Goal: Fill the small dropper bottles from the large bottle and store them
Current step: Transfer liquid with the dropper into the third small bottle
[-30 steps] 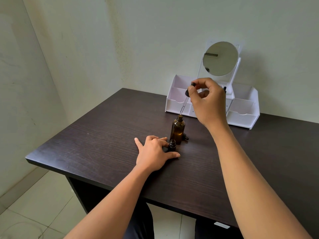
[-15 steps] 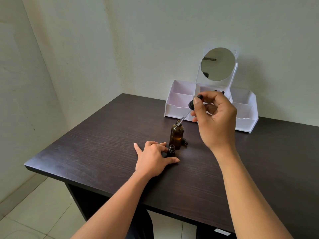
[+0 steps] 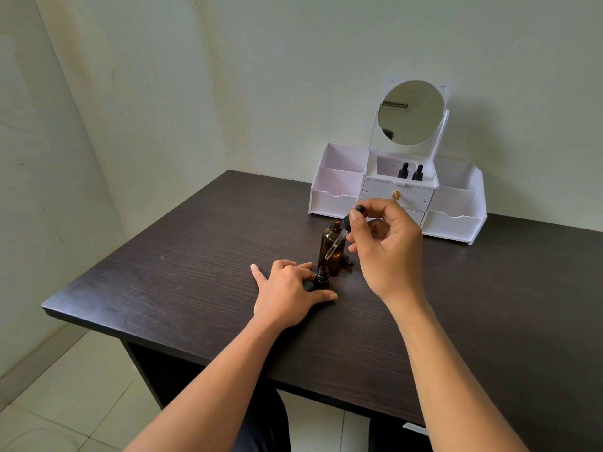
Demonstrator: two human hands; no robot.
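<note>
small bottle (image 3: 322,277), dropper (image 3: 341,235), large bottle (image 3: 327,239): one each; two capped bottles (image 3: 403,170)

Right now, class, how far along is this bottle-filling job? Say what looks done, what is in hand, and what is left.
Done: two capped bottles stand in the white organizer's middle compartment. In hand: the right hand pinches a dropper over the small open bottle, which the left hand steadies beside the uncapped large bottle. Left: fill this one, cap it, store it.
</note>
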